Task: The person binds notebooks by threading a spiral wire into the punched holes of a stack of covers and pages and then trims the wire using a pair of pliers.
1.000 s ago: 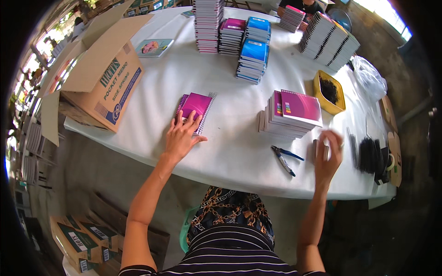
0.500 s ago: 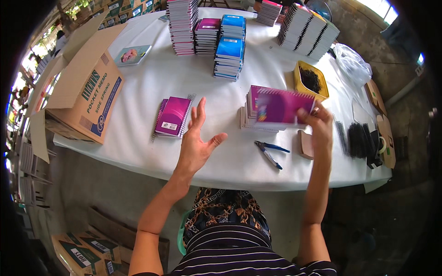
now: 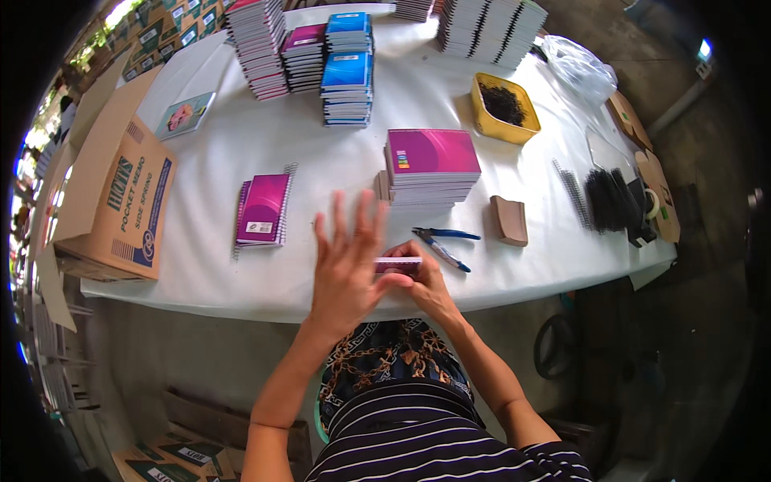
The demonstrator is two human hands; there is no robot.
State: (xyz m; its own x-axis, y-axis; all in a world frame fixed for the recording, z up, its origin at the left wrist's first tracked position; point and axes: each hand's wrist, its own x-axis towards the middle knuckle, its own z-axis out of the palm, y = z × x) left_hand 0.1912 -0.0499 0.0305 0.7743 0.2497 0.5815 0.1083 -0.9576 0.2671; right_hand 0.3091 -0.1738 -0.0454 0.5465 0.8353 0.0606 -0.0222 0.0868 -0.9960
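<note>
White table (image 3: 201, 277), hands (image 3: 345, 277) (image 3: 431, 287) close, left fingers (image 3: 366, 229) spread

We see an open cardboard box (image 3: 132, 189) at the left of the table (image 3: 217, 153), a picture-covered booklet (image 3: 187, 116) near it, a clear plastic bag (image 3: 580, 68) at the right, cartons (image 3: 183, 459) below.

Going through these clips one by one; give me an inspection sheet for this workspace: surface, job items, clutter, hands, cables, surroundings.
Surface: white-covered table, slightly wrinkled.
Job items: purple notebook in hand; purple notebook stack ahead; purple spiral notebooks to the left; blue-handled pliers lying nearby.
Clutter: brown block, yellow tub with dark contents, clear plastic bag.
Hands: left hand open, blurred, contact unclear; right hand grips the notebook.
Cables: nothing seen.
Surroundings: open carton at left; stacked cartons beyond the table.
</note>
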